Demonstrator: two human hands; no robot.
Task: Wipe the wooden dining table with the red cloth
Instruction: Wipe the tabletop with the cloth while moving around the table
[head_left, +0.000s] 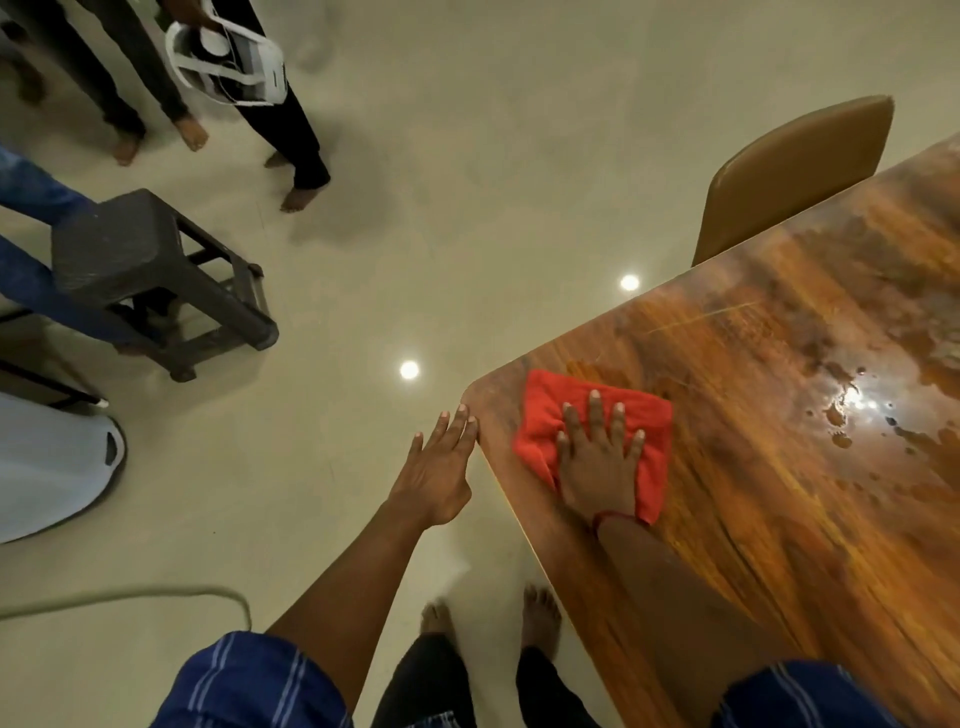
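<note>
The wooden dining table (769, 395) fills the right side, glossy, with wet streaks and droplets toward the far right. A folded red cloth (550, 415) lies near the table's rounded near-left corner. My right hand (597, 457) presses flat on the cloth with fingers spread. My left hand (439, 467) hangs off the table's left side, open and holding nothing, its fingertips touching the corner edge.
A tan chair (789, 171) is tucked in at the table's far edge. A dark plastic stool (150, 270) stands on the floor at left. Several people's legs are at the top left, one holding a white device (228, 57). A cable (156, 597) crosses the floor at lower left.
</note>
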